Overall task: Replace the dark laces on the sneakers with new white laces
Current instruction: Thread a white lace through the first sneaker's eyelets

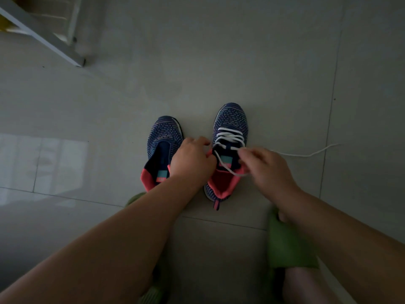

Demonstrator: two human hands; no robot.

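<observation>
Two dark blue knit sneakers with pink collars stand side by side on the floor. The left sneaker (163, 148) has no lace in it. The right sneaker (230, 130) carries a white lace (230, 136) crossed through its front eyelets. My left hand (191, 160) grips the left edge of the right sneaker's collar near the upper eyelets. My right hand (266, 167) pinches the white lace at the tongue, and the lace's free end (306, 154) trails off to the right over the floor.
The sneakers sit on a grey tiled floor (219, 62). A white metal frame leg (43, 34) stands at the upper left. My feet in green slippers (287, 244) are just behind the sneakers, close to my arms.
</observation>
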